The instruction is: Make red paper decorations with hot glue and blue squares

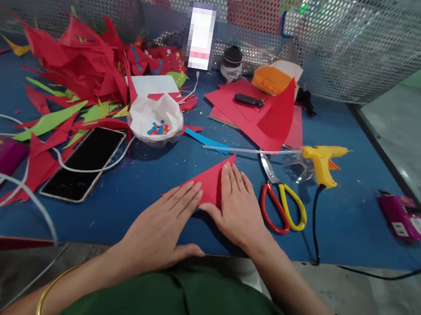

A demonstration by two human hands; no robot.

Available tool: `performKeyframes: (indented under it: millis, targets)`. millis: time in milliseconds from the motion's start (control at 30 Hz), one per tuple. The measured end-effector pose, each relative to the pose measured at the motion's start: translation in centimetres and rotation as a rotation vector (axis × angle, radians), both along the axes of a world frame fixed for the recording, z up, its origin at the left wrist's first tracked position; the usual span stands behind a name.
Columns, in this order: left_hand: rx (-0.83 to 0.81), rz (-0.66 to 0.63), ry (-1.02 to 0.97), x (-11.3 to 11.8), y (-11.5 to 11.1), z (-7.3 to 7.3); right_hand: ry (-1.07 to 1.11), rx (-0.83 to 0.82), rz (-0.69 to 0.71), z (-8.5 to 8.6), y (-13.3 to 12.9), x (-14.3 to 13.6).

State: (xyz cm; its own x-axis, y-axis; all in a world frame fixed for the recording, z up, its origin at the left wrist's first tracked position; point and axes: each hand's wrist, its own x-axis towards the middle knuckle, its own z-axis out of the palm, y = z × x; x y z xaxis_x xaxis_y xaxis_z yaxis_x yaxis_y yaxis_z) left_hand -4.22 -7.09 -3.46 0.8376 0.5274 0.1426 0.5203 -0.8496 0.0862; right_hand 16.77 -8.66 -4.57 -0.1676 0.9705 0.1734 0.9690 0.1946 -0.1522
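Observation:
A folded red paper [210, 183] lies on the blue table near its front edge, with a pointed corner facing away from me. My left hand [162, 224] rests flat on its left part, fingers stretched out and thumb apart. On the right side of the paper, my right hand [241, 205] presses with extended fingers. Both hands partly hide the paper. Just right of my right hand are scissors [276, 181] with one red and one yellow handle, their blades pointing away.
A yellow glue gun [324, 162] with a black cord lies right of the scissors. Red sheets [239, 103], a lined bowl [156, 119] of small pieces, a phone [83, 164], white cables and a red paper heap [86, 58] stand around. A purple power strip [404, 217] sits far right.

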Motion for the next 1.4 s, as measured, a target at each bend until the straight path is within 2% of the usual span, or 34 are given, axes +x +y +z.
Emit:
performKeyframes:
  millis: [167,333,433,533,567,633,700,767,867,967,1133,1300,1400]
  targets:
    - [0.069,0.125,0.067,-2.6,-0.9,0.2,-0.038,-0.036,0.001,-0.1,-0.2,0.1]
    - [0.065,0.255,0.109,-4.6,-2.0,1.0,-0.049,-0.05,0.011,-0.1,-0.3,0.1]
    - [0.085,0.367,0.012,-4.8,-1.9,1.6,-0.068,-0.057,0.006,-0.2,-0.3,0.2]
    - [0.188,0.525,-0.169,-4.1,-1.0,2.2,-0.065,-0.041,0.013,-0.3,-0.3,0.2]
    - [0.194,0.495,-0.186,-3.6,-0.6,2.3,-0.058,-0.032,0.018,-0.4,-0.3,0.2]
    - [0.171,0.272,-0.18,-2.3,0.1,2.2,-0.038,-0.013,0.028,-0.7,-0.3,0.2]
    - [0.155,0.102,-0.109,-1.1,0.7,1.8,-0.014,0.011,0.03,-1.0,-0.2,0.2]
    - [0.188,0.003,-0.075,-0.2,1.3,1.3,0.013,0.03,0.02,-1.2,-0.2,0.2]
    - [0.249,-0.08,-0.013,0.3,2.0,1.0,0.05,0.04,0.009,-1.1,-0.2,0.3]
    - [0.303,-0.106,0.026,0.4,2.5,1.5,0.066,0.107,0.057,0.0,-0.6,0.2]
    - [0.337,-0.057,0.03,0.4,2.8,2.4,-0.029,0.284,0.308,1.6,-0.8,0.2]
    - [0.293,0.005,-0.047,0.4,3.2,3.0,-0.029,0.347,0.257,2.0,0.3,0.3]
    - [0.319,0.018,-0.112,0.8,4.0,3.9,-0.045,0.367,0.251,3.3,1.1,0.4]
